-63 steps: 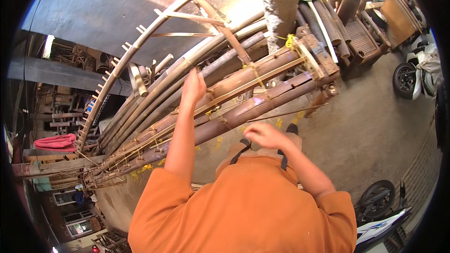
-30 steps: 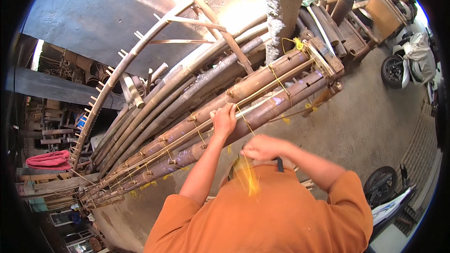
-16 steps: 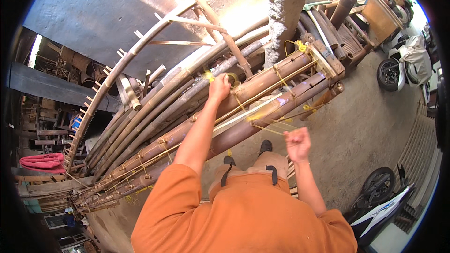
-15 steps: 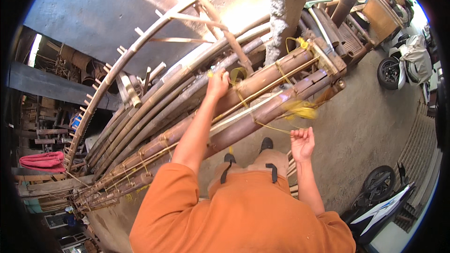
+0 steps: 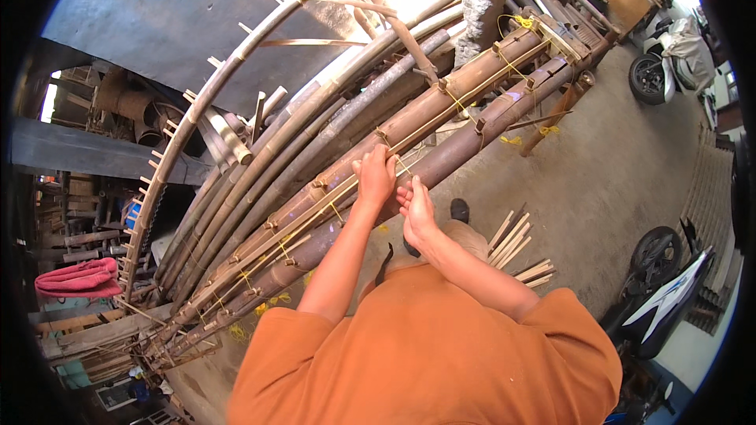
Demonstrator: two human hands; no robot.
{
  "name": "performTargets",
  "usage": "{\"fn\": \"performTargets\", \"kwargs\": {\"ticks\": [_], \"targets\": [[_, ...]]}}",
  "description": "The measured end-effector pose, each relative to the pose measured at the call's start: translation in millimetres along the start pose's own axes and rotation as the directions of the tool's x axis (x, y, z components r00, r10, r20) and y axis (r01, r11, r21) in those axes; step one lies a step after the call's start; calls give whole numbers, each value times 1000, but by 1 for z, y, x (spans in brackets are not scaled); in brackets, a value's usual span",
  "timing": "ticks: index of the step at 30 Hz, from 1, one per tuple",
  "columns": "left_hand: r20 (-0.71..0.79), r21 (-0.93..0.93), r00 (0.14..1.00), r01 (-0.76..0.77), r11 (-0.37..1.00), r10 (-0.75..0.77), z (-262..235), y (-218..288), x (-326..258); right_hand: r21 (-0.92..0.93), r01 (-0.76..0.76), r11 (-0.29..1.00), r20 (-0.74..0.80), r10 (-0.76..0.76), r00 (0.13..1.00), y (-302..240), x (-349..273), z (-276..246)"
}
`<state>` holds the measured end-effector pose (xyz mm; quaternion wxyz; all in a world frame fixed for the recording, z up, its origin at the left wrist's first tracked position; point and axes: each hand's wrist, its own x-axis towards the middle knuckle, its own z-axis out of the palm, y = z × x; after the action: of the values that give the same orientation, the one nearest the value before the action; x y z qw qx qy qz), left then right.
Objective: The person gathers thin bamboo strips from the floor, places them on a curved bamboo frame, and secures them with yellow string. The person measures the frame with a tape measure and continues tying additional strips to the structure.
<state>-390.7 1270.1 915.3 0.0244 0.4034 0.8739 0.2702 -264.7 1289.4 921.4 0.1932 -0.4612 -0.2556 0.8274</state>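
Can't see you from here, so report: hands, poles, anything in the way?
Left hand at bamboo poles, right hand close beside it; grips unclear. Yellow cords span the poles. Loose sticks off to the right, seemingly not in the way.

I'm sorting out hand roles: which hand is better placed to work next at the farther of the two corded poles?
Probably the left hand: it reaches up close to the far pole. The right hand sits lower, by the near pole, closer to the body.

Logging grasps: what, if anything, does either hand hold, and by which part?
Cannot be told: the left hand and right hand are near yellow cord; any grip is unclear.
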Motion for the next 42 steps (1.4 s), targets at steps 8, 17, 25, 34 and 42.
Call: {"fn": "performTargets", "kwargs": {"ticks": [8, 17, 25, 34, 42], "targets": [[-16, 14, 999, -33, 999, 33, 2, 5, -14, 416, 277, 866, 107, -349, 931, -53, -6, 14], [-9, -235, 999, -38, 971, 37, -7, 1, 6, -656, 580, -483, 748, -314, 584, -119, 102, 103], [113, -255, 980, 187, 949, -163, -14, 2, -5, -405, 853, 329, 889, 360, 283, -136, -15, -4], [-53, -602, 974, 143, 786, -219, -28, -4, 115, -488, 873, -18, 871, 60, 488, -65, 5, -58], [0, -116, 993, 120, 986, -120, -50, -100, 66, -554, 789, -266, 832, -196, 519, 3, -31, -38]]}}
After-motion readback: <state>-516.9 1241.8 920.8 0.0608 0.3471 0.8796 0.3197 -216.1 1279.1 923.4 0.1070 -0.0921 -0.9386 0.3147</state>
